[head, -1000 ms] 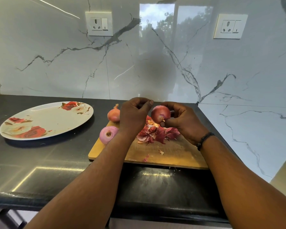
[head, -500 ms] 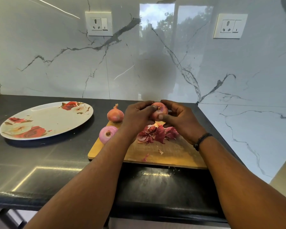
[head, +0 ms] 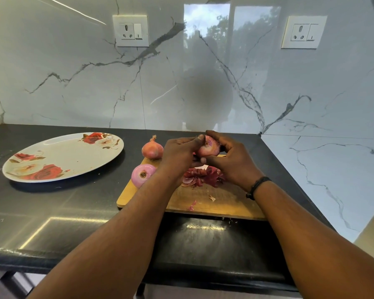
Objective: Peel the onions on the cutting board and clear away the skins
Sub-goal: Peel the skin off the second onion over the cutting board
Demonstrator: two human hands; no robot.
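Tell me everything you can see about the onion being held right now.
The held onion is small, round and reddish-pink, with a glossy patch facing the camera; whether dry skin remains is unclear. Both hands grip it above the far end of the cutting board: left hand with its thumb at the top, right hand cupping its right side. It hangs over the pile of skins, touching nothing else.
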